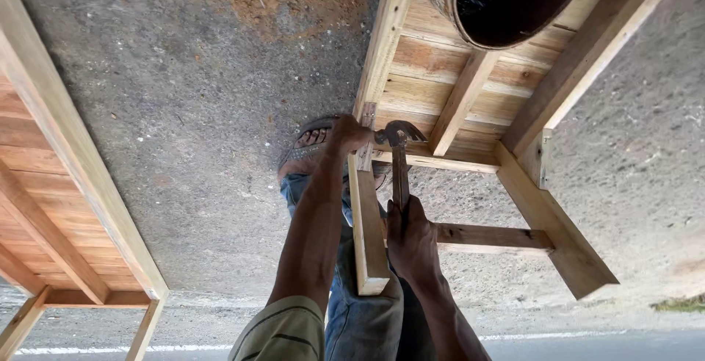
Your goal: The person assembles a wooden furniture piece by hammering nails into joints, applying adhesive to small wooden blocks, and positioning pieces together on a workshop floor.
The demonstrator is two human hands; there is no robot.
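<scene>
My right hand [411, 240] grips the wooden handle of a claw hammer [399, 157]. The hammer's metal head rests against the joint where a pale wooden leg [366, 229] meets a slatted wooden bench frame [433, 89]. My left hand [345, 137] is closed around the leg right at that joint, touching the frame's side rail, just left of the hammer head. Whether its fingers pinch a nail is hidden. The leg runs back toward my knees between both arms.
A dark round basin [507, 1] sits on the bench slats at the top. A second wooden frame [66, 185] stands at the left. Below is rough concrete ground [205, 111] with a sandy patch. My sandalled foot [308, 148] and jeans [360, 317] are under the arms.
</scene>
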